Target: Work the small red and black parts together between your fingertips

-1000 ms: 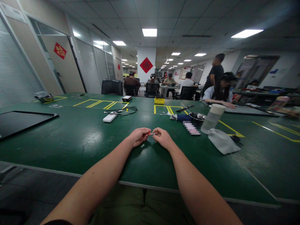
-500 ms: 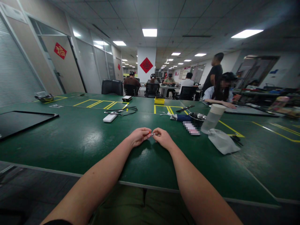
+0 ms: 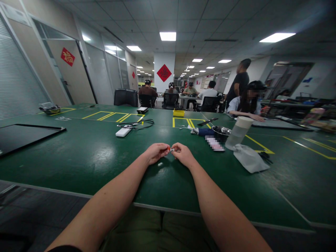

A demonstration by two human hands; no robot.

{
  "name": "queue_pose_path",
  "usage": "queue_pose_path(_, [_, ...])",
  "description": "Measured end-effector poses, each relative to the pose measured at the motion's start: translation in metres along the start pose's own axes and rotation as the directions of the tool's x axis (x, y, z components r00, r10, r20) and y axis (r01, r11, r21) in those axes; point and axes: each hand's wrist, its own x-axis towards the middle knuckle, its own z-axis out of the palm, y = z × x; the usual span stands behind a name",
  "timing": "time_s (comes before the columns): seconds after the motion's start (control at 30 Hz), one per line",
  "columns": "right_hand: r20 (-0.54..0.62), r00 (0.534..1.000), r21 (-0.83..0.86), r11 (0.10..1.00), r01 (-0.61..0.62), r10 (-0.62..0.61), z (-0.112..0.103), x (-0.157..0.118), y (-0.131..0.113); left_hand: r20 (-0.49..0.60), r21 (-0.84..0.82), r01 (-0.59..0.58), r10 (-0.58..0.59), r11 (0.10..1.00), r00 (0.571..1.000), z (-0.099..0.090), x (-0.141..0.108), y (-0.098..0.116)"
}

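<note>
Both of my hands are raised over the green table [image 3: 105,168], fingertips almost meeting. Between them is a small red and silver piece [image 3: 171,149], too small to identify. My left hand [image 3: 157,153] pinches its red end, and my right hand [image 3: 181,154] pinches the silver end. The fingers of both hands are closed on it.
Beyond my hands lie a white power bank [image 3: 123,131] with black cables and a yellow box [image 3: 178,113]. To the right are a metal bowl [image 3: 228,131], a translucent bottle [image 3: 238,133] and a white pouch [image 3: 250,158]. A black tray [image 3: 26,138] lies left. A person sits at the right.
The small piece between my fingertips shows slightly more of its red and silver parts. Both hands have stayed in almost the same place.
</note>
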Motion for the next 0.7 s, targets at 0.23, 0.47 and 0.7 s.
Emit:
queue_pose_path(0.23, [0.007,1.000,-0.020,1.000,0.002,-0.002,0.0003,0.0003,0.0007,-0.048,0.020,-0.006,0.007,1.000,0.999,0.0010,-0.0003,-0.0012])
queue_pose_path(0.47, [0.004,0.997,0.064,0.995,-0.078,0.078,0.0017,-0.0003,-0.0005,-0.064,-0.005,-0.055,0.055,0.998,0.996,-0.0015,0.0028,-0.0019])
queue_pose_path(0.7, [-0.007,0.993,0.079,0.990,-0.120,0.121,-0.0013,-0.0012,-0.0087,-0.086,0.053,-0.122,0.127,0.991,0.988,-0.0045,0.0059,-0.0031])
